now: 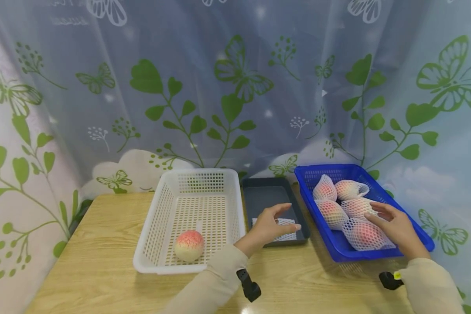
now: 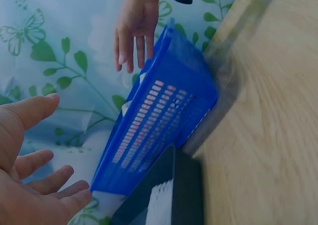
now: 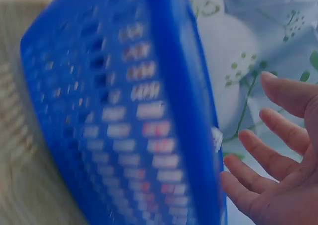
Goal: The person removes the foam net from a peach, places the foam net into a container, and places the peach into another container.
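Note:
My left hand (image 1: 264, 227) hovers above the near part of the dark grey tray (image 1: 264, 188), thumb and fingers spread apart, holding nothing. A flattened white foam net (image 1: 288, 236) lies in that tray, partly hidden by the hand. On the right, my right hand (image 1: 397, 229) is over the blue basket (image 1: 325, 242), its fingers extended and nothing between them. Several peaches in white foam nets lie in this basket; the nearest netted peach (image 1: 363, 234) is beside the right fingertips. Whether the fingers touch it I cannot tell. A bare peach (image 1: 189, 246) sits in the white basket (image 1: 143, 244).
The white basket stands left of the grey tray, and the blue basket right of it, all on a wooden table (image 1: 86, 261). A patterned curtain (image 1: 204, 109) hangs behind them and along both sides. The baskets' raised walls surround their contents.

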The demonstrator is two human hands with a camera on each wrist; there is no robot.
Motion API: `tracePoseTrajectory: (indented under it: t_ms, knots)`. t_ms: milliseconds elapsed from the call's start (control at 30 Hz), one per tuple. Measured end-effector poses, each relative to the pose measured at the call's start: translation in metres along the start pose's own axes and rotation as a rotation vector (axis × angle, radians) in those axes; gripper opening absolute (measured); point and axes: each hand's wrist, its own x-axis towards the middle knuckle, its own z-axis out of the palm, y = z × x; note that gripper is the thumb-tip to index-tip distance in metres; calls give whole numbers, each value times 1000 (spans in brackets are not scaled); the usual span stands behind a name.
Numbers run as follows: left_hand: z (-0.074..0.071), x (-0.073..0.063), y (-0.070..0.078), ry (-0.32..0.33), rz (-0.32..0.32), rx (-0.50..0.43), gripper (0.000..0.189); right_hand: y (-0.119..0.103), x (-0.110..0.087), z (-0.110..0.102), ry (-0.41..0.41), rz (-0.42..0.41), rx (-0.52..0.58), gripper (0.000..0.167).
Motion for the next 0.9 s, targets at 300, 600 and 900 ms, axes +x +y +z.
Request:
tracePoseTrajectory:
  t_ms: [300,600,900]
  knots:
    - [51,14,-4,48,-12,40,60,24,5,-11,-97,-33,-162,70]
    - [87,19,-9,34,-115,-128,59,31,15,-10,-206,31,-233,74]
    - [104,23,-9,92,-214,-325,53,37,23,-4,-268,-57,-316,69]
